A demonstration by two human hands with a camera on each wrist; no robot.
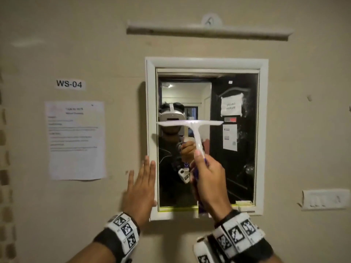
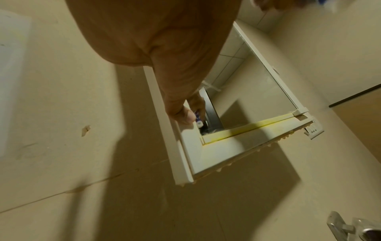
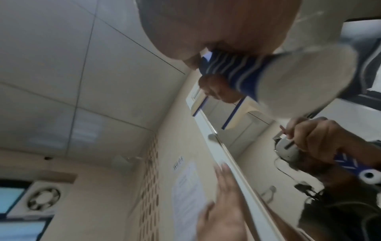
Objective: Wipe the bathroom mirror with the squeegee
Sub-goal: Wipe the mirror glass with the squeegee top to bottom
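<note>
A white-framed mirror (image 1: 243, 164) hangs on a beige wall. My right hand (image 1: 208, 179) grips the blue-striped handle (image 3: 237, 73) of a white squeegee (image 1: 197, 133). Its blade (image 1: 190, 123) lies level across the left half of the glass, about a third of the way down. My left hand (image 1: 140, 188) is flat with straight fingers against the mirror's left frame (image 1: 152, 130) and the wall beside it. In the left wrist view the thumb (image 2: 181, 112) rests on the frame's inner edge (image 2: 189, 135). The right wrist view shows the handle's white butt end (image 3: 309, 78) close up.
A printed sheet (image 1: 76, 140) and a "WS-04" label (image 1: 69, 84) are stuck to the wall left of the mirror. A white light bar (image 1: 207, 32) runs above it, a switch plate (image 1: 325, 199) sits at lower right. A metal tap fitting (image 2: 350, 228) shows below.
</note>
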